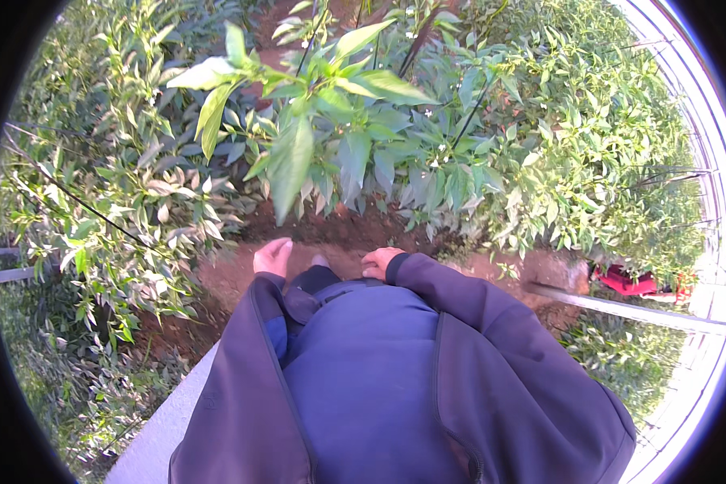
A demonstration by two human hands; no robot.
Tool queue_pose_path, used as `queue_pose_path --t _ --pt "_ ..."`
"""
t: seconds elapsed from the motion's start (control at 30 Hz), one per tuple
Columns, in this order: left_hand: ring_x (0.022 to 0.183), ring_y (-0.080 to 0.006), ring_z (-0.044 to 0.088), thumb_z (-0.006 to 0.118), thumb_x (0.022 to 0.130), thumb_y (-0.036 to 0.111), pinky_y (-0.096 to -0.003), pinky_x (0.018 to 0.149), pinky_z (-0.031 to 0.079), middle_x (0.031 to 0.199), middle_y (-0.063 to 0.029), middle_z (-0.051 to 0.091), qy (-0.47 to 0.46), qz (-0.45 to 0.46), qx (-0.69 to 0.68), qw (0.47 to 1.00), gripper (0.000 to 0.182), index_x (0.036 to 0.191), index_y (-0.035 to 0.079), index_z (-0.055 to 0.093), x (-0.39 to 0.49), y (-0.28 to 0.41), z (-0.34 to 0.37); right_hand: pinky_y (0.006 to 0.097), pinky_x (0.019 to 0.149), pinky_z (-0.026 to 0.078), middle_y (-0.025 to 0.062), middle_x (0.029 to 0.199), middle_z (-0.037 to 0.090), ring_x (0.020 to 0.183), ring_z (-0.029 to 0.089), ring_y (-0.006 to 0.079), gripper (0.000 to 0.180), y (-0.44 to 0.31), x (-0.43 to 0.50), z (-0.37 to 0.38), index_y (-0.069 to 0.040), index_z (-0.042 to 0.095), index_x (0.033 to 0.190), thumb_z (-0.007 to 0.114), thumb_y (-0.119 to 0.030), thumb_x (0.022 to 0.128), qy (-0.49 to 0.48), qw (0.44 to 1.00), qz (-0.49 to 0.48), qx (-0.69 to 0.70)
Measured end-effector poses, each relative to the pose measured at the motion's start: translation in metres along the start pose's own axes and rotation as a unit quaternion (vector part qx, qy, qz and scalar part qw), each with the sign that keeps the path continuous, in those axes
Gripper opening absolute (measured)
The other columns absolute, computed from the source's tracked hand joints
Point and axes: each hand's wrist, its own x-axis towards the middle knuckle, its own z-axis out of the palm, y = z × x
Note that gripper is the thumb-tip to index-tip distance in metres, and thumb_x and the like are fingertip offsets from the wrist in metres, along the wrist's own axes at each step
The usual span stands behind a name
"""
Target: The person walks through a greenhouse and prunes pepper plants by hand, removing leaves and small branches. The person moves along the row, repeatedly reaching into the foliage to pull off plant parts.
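Note:
My left hand (272, 258) hangs in front of my body over the soil path, its fingers loosely bent and nothing seen in it. Near my waist, my right hand (380, 262) has its fingers curled downward; the palm side is hidden, so I cannot tell whether they are closed. Before me stands a leafy plant, apparently a pepper plant (333, 103), with small white flowers among its leaves. Its nearest shoot reaches up close to the camera, above both hands. Neither hand touches the leaves.
Dense plant rows flank me on the left (109, 151) and right (581, 139). Dark support strings (91, 202) slant through them. A pale post (163, 417) rises at lower left. A metal pole (629, 311) and a red object (626, 281) are at right. Reddish soil (339, 233) lies below.

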Motion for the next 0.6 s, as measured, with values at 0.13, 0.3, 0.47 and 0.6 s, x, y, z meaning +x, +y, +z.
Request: queue_pose_path --t 0.13,0.3,0.47,0.6 --pt "0.100 -0.0125 0.068 0.073 0.097 0.014 -0.0288 0.091 0.054 0.110 -0.0076 0.075 0.061 0.174 -0.076 0.980 0.029 0.123 0.000 0.071 0.014 0.117 0.025 0.0439 0.097 0.054 0.0120 0.112 0.077 0.109 0.071 0.0319 0.049 0.009 -0.021 -0.040 -0.012 0.070 0.128 0.071 -0.039 0.088 0.063 0.997 0.012 0.052" --pt "0.091 -0.0141 0.068 0.072 0.098 0.014 -0.0274 0.084 0.055 0.114 -0.0070 0.068 0.105 0.294 -0.091 0.946 0.048 0.142 0.002 0.055 0.033 0.233 0.058 0.0433 0.090 0.056 0.0121 0.107 0.077 0.100 0.072 0.0323 0.043 0.024 -0.074 -0.079 -0.010 0.071 0.125 0.070 -0.035 0.091 0.147 0.983 -0.043 0.102" --pt "0.084 -0.0092 0.067 0.073 0.098 0.016 -0.0239 0.075 0.053 0.103 -0.0059 0.071 0.111 0.292 -0.086 0.946 0.043 0.134 -0.003 0.059 0.046 0.286 0.096 0.0401 0.084 0.058 0.0126 0.105 0.077 0.091 0.074 0.0312 0.038 0.033 -0.111 -0.127 -0.008 0.073 0.122 0.072 -0.031 0.091 0.251 0.944 -0.095 0.190" --pt "0.080 -0.0077 0.064 0.072 0.099 0.018 -0.0232 0.072 0.052 0.101 -0.0044 0.070 0.131 0.225 -0.118 0.958 0.044 0.136 -0.001 0.059 0.054 0.293 0.109 0.0397 0.081 0.058 0.0138 0.105 0.077 0.089 0.075 0.0291 0.037 0.031 -0.127 -0.159 -0.007 0.073 0.121 0.073 -0.027 0.091 0.292 0.919 -0.137 0.228"
